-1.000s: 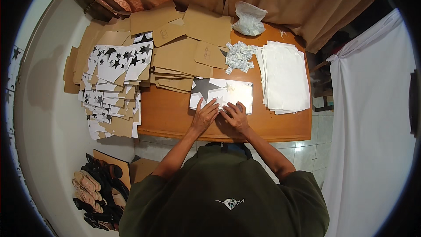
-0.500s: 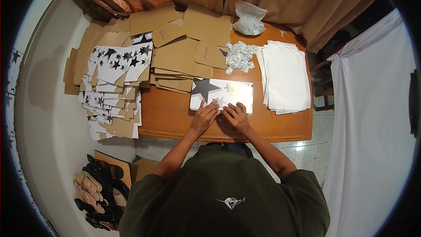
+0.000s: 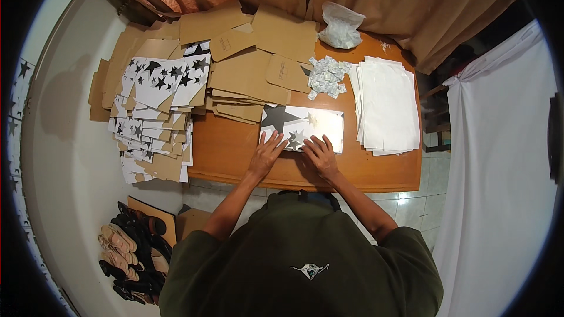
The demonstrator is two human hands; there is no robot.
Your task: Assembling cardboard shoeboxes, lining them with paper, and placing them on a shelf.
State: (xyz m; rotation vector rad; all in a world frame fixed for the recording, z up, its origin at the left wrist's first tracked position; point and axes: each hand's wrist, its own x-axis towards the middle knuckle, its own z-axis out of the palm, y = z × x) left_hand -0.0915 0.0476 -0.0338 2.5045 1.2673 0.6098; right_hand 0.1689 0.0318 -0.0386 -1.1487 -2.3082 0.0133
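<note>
Two hands rest flat, fingers spread, on one star-printed white sheet (image 3: 302,128) at the wooden table's (image 3: 235,152) near edge: left hand (image 3: 267,154), right hand (image 3: 321,157), neither gripping. Left of that sheet, printed sheets (image 3: 154,111) lie stacked, seemingly finished; brown cardboard blanks (image 3: 247,70) behind it and plain white sheets (image 3: 388,105) to its right apparently remain.

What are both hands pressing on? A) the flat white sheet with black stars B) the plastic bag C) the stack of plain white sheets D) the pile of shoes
A: the left hand and right hand lie flat on the near edge of the star-printed sheet on the wooden table.
</note>
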